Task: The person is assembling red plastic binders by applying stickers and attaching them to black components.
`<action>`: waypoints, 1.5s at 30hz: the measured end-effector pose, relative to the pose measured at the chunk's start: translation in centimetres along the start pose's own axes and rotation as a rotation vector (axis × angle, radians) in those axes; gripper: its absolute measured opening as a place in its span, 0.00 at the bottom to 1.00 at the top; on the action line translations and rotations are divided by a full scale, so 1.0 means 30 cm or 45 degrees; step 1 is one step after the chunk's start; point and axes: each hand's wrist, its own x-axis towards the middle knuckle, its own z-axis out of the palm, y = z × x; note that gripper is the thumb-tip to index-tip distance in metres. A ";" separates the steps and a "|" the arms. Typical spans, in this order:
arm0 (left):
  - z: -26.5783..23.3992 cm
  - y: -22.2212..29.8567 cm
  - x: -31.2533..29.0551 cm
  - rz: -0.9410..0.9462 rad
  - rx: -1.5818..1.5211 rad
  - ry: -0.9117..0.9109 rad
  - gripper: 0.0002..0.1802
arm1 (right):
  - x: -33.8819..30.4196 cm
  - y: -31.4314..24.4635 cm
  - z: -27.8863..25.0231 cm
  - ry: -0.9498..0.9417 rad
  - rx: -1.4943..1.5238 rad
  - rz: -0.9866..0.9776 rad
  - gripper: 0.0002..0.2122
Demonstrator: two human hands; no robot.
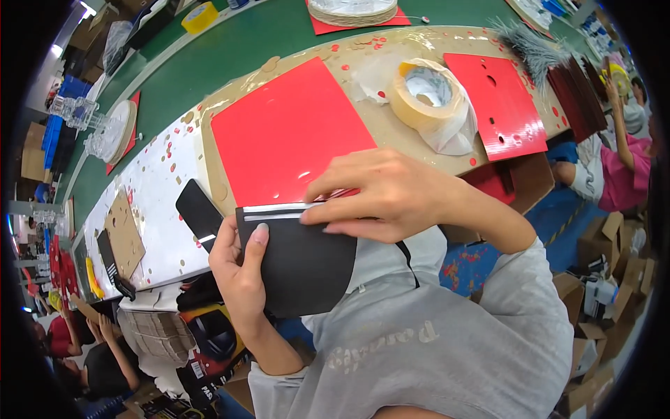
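A black flat piece (pixel 300 269) with a rounded lower edge and silvery strips along its straight top edge is held up in front of my grey shirt. My left hand (pixel 241 272) grips its left side, thumb on the front and fingers behind. At the top edge, the bent fingers of my right hand (pixel 380 199) close on the strips; part of the edge is hidden under them. Just beyond lies a large red sheet (pixel 289 129) on the table. A black strap-like piece (pixel 197 209) with a white band lies left of my left hand.
A big tape roll (pixel 422 94) and a red sheet with holes (pixel 495 105) lie to the right. Beyond runs a green surface (pixel 258 45) with a yellow tape roll (pixel 200 19). Cardboard (pixel 125 234) lies left. Boxes (pixel 606 244) and a co-worker in pink (pixel 621 171) are at right.
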 end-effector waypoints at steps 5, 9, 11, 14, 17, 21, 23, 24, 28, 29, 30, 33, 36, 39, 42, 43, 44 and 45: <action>-0.041 0.006 -0.006 -0.026 0.001 0.055 0.12 | -0.030 -0.015 0.039 -0.074 -0.141 -0.009 0.15; -0.054 0.006 0.004 -0.060 -0.012 0.007 0.13 | -0.043 -0.034 0.053 -0.130 -0.111 0.090 0.15; -0.062 0.010 0.003 -0.102 -0.087 -0.038 0.13 | -0.039 -0.044 0.048 -0.150 0.118 0.247 0.12; -0.065 0.002 0.004 -0.116 -0.095 -0.123 0.13 | -0.037 -0.045 0.056 -0.199 0.216 0.323 0.10; -0.069 -0.002 -0.002 -0.080 -0.037 -0.165 0.12 | -0.015 -0.041 0.038 -0.350 0.443 0.475 0.07; -0.084 0.003 -0.006 -0.117 -0.055 -0.252 0.12 | 0.009 -0.041 0.027 -0.490 0.639 0.557 0.06; -0.105 -0.008 -0.012 -0.145 -0.037 -0.272 0.13 | 0.030 -0.048 0.026 -0.678 0.747 0.661 0.06; -0.114 -0.012 -0.015 -0.170 -0.014 -0.305 0.13 | 0.028 -0.048 0.036 -0.687 0.749 0.661 0.06; -0.149 -0.031 -0.022 -0.244 -0.103 -0.240 0.14 | 0.015 -0.056 0.077 -0.497 0.776 0.497 0.06; -0.163 -0.035 -0.022 -0.272 -0.097 -0.263 0.13 | 0.018 -0.057 0.081 -0.459 0.775 0.452 0.06; -0.172 -0.036 -0.023 -0.300 -0.090 -0.284 0.13 | 0.025 -0.053 0.089 -0.467 0.777 0.449 0.06; -0.182 -0.045 -0.017 -0.325 -0.124 -0.197 0.13 | 0.062 -0.034 0.103 -0.333 0.804 0.444 0.06; -0.197 -0.057 -0.029 -0.268 -0.022 -0.132 0.12 | 0.131 0.039 0.094 -0.169 0.866 0.483 0.06; -0.178 -0.046 -0.061 -0.196 0.140 -0.085 0.12 | 0.201 0.150 0.147 -0.092 0.325 0.574 0.07; -0.149 -0.070 -0.044 0.039 0.453 -0.124 0.22 | 0.238 0.235 0.222 -0.156 0.124 0.693 0.07; -0.131 -0.075 -0.037 0.135 0.547 -0.127 0.25 | 0.243 0.250 0.243 -0.164 0.126 0.688 0.07; -0.125 -0.069 -0.026 0.133 0.543 -0.118 0.25 | 0.246 0.262 0.262 -0.179 0.075 0.705 0.08; -0.121 -0.063 -0.020 0.171 0.626 -0.180 0.28 | 0.249 0.270 0.281 -0.201 0.031 0.724 0.08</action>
